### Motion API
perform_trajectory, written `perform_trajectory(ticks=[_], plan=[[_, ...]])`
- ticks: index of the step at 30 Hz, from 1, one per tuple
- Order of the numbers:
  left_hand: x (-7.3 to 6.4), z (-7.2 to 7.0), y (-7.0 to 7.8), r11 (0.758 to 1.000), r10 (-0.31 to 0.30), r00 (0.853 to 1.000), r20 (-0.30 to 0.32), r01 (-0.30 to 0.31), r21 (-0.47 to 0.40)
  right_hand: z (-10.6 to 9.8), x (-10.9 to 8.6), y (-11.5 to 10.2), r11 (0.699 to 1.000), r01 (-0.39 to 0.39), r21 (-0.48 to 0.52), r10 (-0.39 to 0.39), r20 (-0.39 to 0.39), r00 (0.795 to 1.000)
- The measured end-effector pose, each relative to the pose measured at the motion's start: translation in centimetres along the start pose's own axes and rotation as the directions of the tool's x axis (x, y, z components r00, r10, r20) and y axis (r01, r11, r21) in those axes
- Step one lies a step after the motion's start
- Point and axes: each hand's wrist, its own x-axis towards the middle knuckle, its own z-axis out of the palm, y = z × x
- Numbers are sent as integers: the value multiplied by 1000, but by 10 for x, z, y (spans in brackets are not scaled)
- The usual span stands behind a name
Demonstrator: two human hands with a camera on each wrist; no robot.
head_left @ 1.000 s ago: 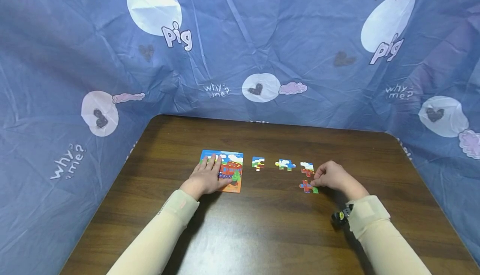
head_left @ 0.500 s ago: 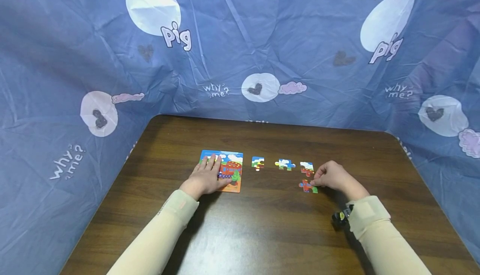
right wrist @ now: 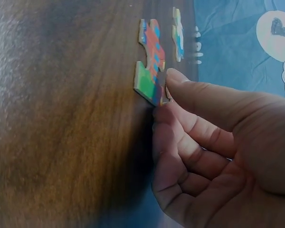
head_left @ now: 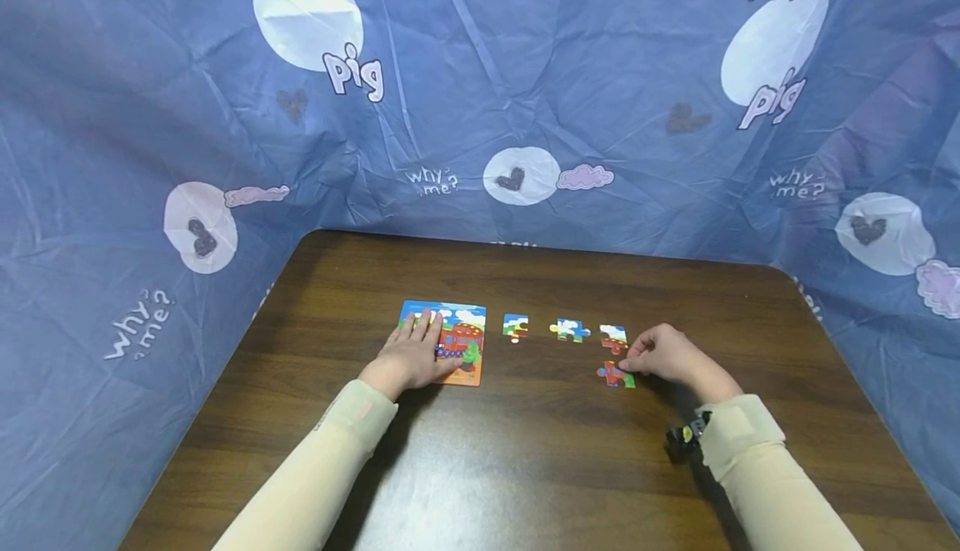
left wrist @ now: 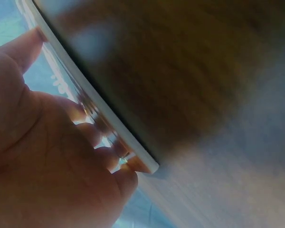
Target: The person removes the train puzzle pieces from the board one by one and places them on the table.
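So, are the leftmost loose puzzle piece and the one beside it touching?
Apart: the head view shows brown table between the leftmost piece and its neighbour.

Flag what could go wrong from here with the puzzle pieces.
The right grip appears to pinch the red-and-green puzzle piece only near its green end, so it might slip or swivel. The white-and-red puzzle piece lies just beyond, so a small move that way could nudge it.

Left hand (head_left: 407,361) lay flat on the colourful train-printed board (head_left: 462,338), left of frame centre. Right hand (head_left: 670,357), centre-right, pinched the red-blue-green jigsaw piece (head_left: 611,374). Three multicoloured jigsaw pieces (head_left: 570,330) sat in a row, mid-frame to centre-right.
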Motion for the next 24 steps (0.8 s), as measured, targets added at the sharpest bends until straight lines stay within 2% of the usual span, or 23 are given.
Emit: perform_trajectory(ticks=[9,15,24], plan=[[0,-1,-1,1000,0,1000,-1,0,3,-8,-1,1,997,27,68,-29,30,999],[1,0,-2,1000,2,1000,-6,-2,4,-14,0,-3,994,48,99,-47,-12,999],[1,2,-1,1000,12,1000,-11,-12,16,-11,1,-15,988,113,102,-105,-87,991]])
